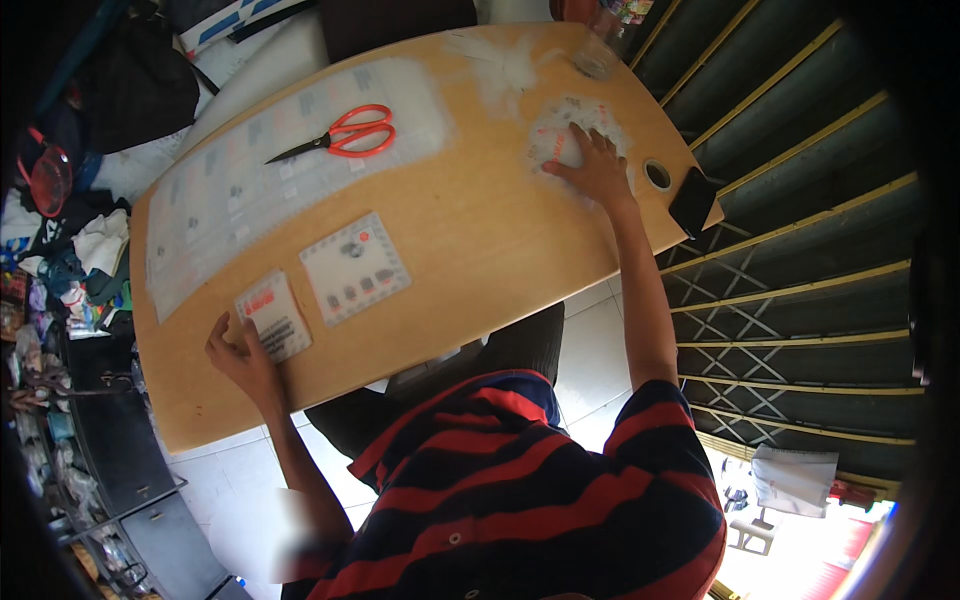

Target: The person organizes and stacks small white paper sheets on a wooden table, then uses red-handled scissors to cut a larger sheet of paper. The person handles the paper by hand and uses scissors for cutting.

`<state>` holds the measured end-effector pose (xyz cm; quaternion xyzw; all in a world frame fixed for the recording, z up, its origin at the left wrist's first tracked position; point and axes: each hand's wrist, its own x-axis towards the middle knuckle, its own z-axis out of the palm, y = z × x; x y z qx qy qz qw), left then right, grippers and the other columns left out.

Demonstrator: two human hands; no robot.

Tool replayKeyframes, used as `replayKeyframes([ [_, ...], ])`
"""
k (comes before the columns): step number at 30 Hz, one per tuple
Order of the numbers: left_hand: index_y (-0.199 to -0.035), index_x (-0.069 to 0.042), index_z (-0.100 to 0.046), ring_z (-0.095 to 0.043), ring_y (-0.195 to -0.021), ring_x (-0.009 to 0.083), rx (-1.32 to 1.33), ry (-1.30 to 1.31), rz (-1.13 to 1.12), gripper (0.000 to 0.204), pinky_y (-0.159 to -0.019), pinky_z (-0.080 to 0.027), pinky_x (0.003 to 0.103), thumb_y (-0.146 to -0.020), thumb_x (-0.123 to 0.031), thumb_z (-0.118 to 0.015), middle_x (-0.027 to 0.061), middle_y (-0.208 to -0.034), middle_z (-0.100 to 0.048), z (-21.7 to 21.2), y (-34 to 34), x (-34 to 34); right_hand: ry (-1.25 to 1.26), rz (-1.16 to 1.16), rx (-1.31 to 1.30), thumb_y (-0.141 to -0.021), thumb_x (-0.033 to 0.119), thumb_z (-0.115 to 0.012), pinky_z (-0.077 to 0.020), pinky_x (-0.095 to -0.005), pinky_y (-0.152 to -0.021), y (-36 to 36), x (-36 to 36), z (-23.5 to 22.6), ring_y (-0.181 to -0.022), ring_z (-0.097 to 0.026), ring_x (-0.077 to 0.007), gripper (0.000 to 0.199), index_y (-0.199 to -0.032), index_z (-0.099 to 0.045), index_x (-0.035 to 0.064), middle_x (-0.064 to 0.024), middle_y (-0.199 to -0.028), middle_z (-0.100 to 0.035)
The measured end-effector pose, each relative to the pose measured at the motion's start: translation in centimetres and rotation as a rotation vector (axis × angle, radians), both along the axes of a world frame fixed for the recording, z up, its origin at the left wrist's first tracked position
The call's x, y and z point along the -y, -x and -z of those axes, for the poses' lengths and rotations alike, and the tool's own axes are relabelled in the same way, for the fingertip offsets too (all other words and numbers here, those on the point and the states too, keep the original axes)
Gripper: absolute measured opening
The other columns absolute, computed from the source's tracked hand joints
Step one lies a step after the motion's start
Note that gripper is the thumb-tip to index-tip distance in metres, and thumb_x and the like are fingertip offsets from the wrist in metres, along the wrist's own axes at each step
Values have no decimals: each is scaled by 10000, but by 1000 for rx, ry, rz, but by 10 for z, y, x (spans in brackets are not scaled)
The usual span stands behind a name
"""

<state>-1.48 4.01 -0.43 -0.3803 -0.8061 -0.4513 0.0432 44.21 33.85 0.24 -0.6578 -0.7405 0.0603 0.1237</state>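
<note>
My right hand (597, 168) rests at the far right of the wooden table, fingers spread over a loose pile of translucent white printed sheets or pouches (556, 125); its fingers are open. At the near left, my left hand (243, 362) has its fingers apart and holds nothing. It is beside a small stack of white printed squares (277, 318) with red and black print. Right of that stack lies a larger translucent printed square (357, 265). Orange-handled scissors (328, 140) lie on long translucent printed sheets (215, 200) along the far left side.
A roll of tape (648, 168) and a dark flat object (692, 203) sit near the table's (480, 240) right edge. A clear jar (597, 60) stands at the far right corner. A folding metal gate (800, 290) runs along the right; cluttered shelves (65, 440) are left.
</note>
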Motion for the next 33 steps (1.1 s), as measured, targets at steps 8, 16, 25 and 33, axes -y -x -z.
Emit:
replayKeyframes([
  [8,-1201,-20,-564,-440,-1071,303,8,-10,-23,365,-910,-371,396,-908,-231,-614,166,-1171,-495,-3,-4,-1,-248,54,-145,-759,360,-787,-395,-537,-985,6,23,-10,-1197,-540,-380,718,-1363,-481,124,-187,-1260,-599],
  [16,-1134,-39,-594,-487,-1010,252,-121,-161,19,246,-867,-393,372,-909,-133,-621,114,-1110,-570,-13,-22,3,-527,55,-550,-834,219,-752,-522,-400,-800,4,19,-32,-915,-680,-349,488,-1222,-551,0,-228,-1030,-685],
  [25,-1253,3,-528,-583,-1007,155,718,-220,842,367,-903,-453,293,-902,-61,-616,113,-1167,-609,-53,-158,-15,196,-240,-1274,-772,202,-816,-429,-387,-997,163,195,-43,-1203,-502,-296,876,-1427,-292,-48,-232,-1308,-482],
  [33,-1171,22,-553,-628,-896,113,988,-209,635,321,-792,-504,262,-889,-63,-680,73,-988,-669,-49,-129,1,175,-582,-1064,-711,19,-833,-420,-371,-1007,194,225,-22,-1201,-466,-256,1004,-1466,-172,10,-182,-1328,-385],
])
